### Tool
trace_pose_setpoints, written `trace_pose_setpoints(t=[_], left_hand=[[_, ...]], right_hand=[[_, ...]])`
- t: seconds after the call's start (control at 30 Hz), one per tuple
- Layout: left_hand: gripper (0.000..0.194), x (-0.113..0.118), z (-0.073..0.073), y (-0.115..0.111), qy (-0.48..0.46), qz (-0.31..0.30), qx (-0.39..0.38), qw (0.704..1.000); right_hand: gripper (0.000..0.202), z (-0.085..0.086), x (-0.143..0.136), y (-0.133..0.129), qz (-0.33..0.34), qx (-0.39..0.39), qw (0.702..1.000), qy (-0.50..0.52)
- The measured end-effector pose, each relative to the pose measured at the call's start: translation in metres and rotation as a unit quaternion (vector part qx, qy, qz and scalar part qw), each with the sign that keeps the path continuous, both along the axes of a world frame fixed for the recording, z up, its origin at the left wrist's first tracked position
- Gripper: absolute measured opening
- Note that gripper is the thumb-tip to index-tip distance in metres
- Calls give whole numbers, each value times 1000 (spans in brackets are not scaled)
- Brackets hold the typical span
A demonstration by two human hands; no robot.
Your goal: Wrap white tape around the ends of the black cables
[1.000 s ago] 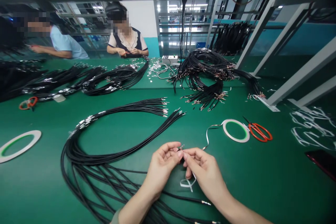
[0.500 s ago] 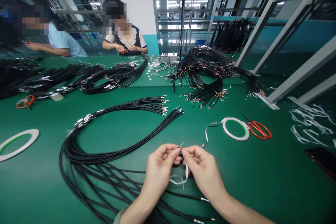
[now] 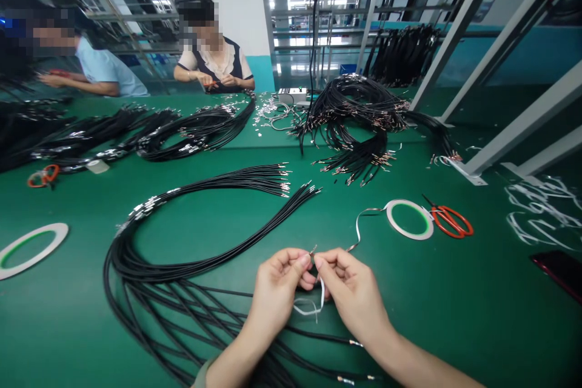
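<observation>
My left hand (image 3: 284,279) pinches a black cable whose bare metal end (image 3: 313,250) pokes up between thumb and forefinger. Close against it, my right hand (image 3: 348,282) is closed on a narrow strip of tape (image 3: 359,230), which runs back to a white tape roll with a green inner ring (image 3: 389,227). A loose white curl of tape backing (image 3: 309,309) hangs below the fingers. The exact contact of tape and cable end is hidden by my fingertips. A looped bundle of black cables (image 3: 182,270) lies left of my hands, with several strands passing beneath my left forearm.
Orange-handled scissors (image 3: 454,221) lie beside the tape roll. A second tape roll (image 3: 59,236) is at left, a dark phone (image 3: 557,273) at right near white tape scraps (image 3: 541,209). Heaped cables (image 3: 354,103) and metal posts (image 3: 509,115) stand behind. Two people work across the table.
Both hands hold nearly the same pose, fingertips still together at the cable end. The view has shifted slightly.
</observation>
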State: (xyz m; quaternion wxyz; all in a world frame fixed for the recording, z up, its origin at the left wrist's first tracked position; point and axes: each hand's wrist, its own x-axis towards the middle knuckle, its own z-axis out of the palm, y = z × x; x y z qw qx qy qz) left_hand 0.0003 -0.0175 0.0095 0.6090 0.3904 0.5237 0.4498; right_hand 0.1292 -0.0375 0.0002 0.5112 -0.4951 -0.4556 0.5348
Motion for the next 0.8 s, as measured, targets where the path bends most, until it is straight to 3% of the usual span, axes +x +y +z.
trace_pose_setpoints(t=[0.47, 0.8], left_hand=[[24, -5, -4, 0, -13, -56, -3, 998], [27, -5, -3, 4, -4, -49, -41, 998]], right_hand=[[22, 5, 0, 4, 43, -12, 997, 62], [23, -12, 2, 6, 7, -37, 999, 36]])
